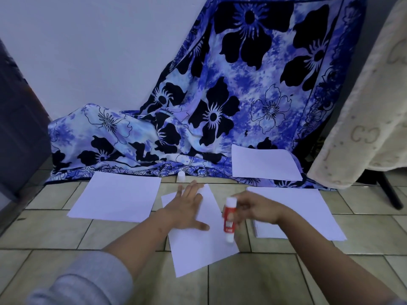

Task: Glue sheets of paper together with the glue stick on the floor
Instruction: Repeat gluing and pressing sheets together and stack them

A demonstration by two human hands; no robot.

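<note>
1 sheet is lying limp (likely sliding easily); left hand is pinning it, fingers spread; right hand, over sheet's right edge, is gripping rigid glue stick.

Smeared by motion blur: right hand and the glue stick in it, label unreadable, tip contact with the sheet unclear. Partly hidden under that wrist: a small paper stack. Cut off at the edges: grey sleeve, beige blanket.
</note>
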